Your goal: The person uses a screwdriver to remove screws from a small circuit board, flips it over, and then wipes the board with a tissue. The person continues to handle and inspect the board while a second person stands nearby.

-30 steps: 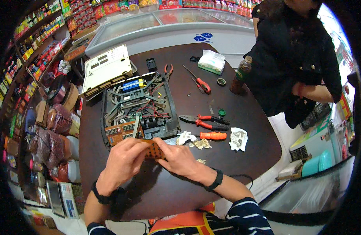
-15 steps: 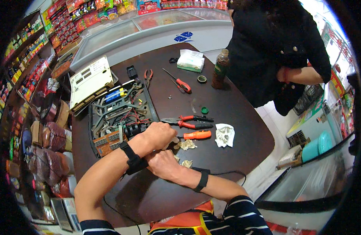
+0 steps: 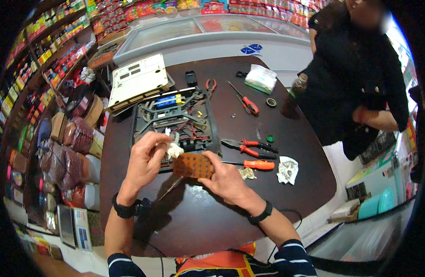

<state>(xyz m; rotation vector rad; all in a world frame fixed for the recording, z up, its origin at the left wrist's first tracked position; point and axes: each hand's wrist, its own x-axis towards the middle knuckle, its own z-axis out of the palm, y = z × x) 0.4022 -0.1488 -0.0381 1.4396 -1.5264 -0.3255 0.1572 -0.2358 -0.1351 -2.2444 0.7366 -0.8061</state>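
Note:
My right hand grips a brown circuit board, its solder-dotted underside facing up, by its right end. At the board's left end, my left hand pinches a crumpled white tissue against or just above it; exact contact is unclear. Beyond both hands lies an opened scale-like device base with a blue battery-like block, green-grey metal arms and loose red wires. A thin pointed rod is below the board, partly hidden. Right of my right hand lies an orange-handled screwdriver beside a yellowed tissue scrap.
Red-handled pliers, a red screwdriver, a tape roll, a green cap and a stained tissue lie rightward on the table. A cream device cover stands back left. Across the table, a person stands beside a bottle.
My hands, close together with forearms converging before, have separated. The circuit board has come off the device's near edge into my right hand, underside up. A white tissue now shows in my left hand.

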